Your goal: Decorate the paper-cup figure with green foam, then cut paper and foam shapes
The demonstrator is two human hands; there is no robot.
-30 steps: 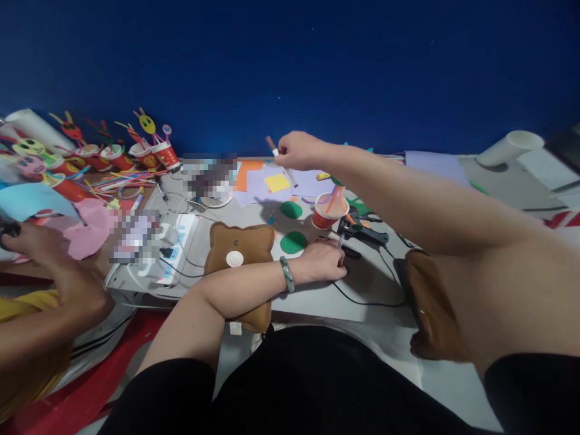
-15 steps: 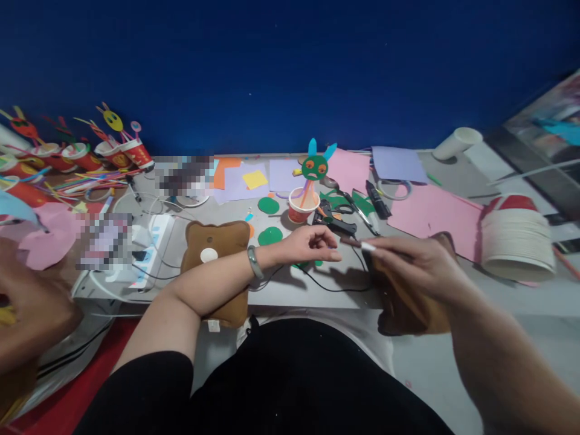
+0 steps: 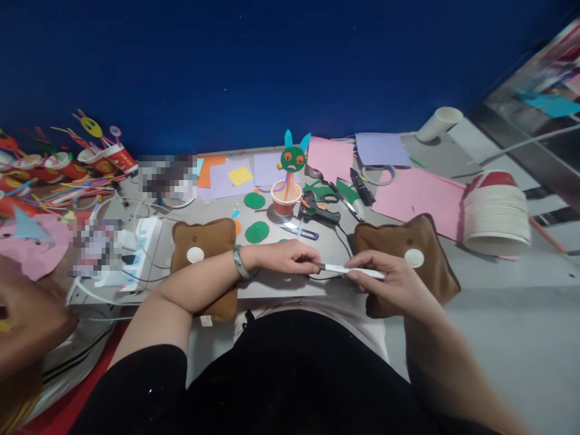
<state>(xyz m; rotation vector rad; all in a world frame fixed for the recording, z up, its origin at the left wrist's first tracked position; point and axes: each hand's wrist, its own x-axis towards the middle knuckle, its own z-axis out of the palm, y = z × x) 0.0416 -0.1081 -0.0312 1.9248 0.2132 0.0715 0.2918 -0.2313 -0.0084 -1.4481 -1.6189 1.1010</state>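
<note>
A white marker pen [image 3: 334,267] with a brown cap end lies level between my two hands above the table's front part. My left hand [image 3: 290,257] pinches its brown end. Around the white barrel, my right hand [image 3: 396,283] has its thumb and fingers closed. Just beyond them are a craft knife [image 3: 306,233], a glue gun [image 3: 321,213] and two green paper circles [image 3: 257,232]. Behind these stands a red and white paper cup [image 3: 284,206], topped by a green paper face [image 3: 293,159] with blue ears.
Brown cushions [image 3: 203,234] lie near both forearms. A power strip [image 3: 145,244] with cables stands left, beside another person's arm [image 3: 36,317]. Decorated cups [image 3: 121,159] crowd the far left. Pink paper [image 3: 419,202] and a stack of paper cups [image 3: 496,214] lie right.
My right hand has brought the marker leftward and turned it level. My left hand, empty before, now grips the brown end. The view has shifted slightly right.
</note>
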